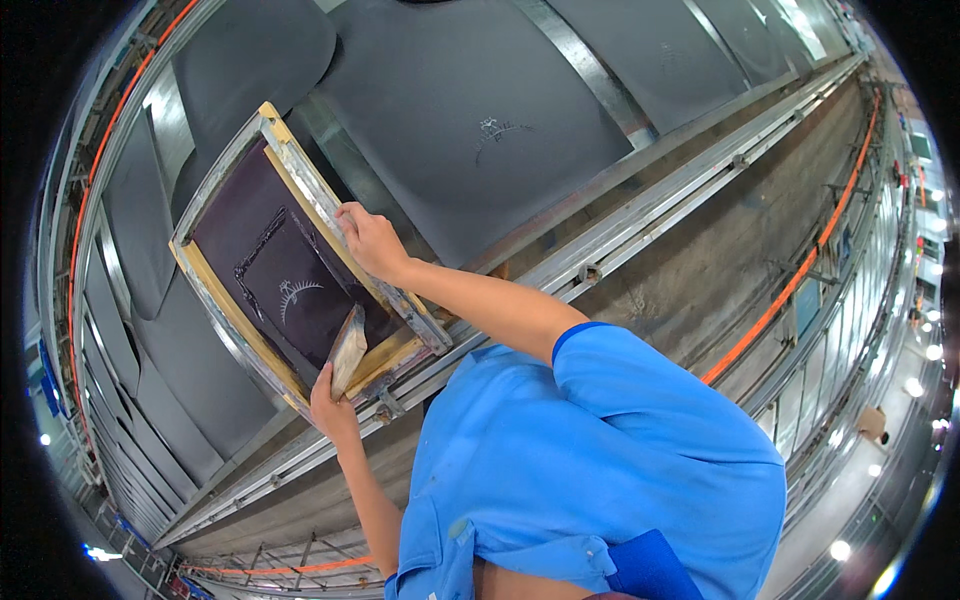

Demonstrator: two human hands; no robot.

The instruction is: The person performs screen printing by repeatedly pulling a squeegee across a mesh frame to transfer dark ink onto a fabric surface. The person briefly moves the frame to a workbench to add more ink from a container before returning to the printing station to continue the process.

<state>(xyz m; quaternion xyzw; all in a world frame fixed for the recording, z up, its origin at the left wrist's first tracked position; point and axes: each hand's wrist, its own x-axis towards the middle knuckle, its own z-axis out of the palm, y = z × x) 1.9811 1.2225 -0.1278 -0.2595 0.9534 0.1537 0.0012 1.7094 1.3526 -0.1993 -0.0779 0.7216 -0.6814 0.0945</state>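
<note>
A screen-printing frame with metal and yellowish wooden rails lies over the dark sheets, tilted in my view. Its dark mesh carries a pale, curved, eyelash-like design, with a thick streak of dark ink beside it. Near the frame's close end, my left hand is closed around a worn squeegee, whose blade end points toward the mesh; whether it touches cannot be told. My right hand grips the frame's right rail, with the thumb side along its edge.
Dark grey sheets lie in a row along the long table; one beyond the frame bears a similar printed mark. A metal rail with clamps follows the table's near edge. An orange hose or pipe runs along another structure at right.
</note>
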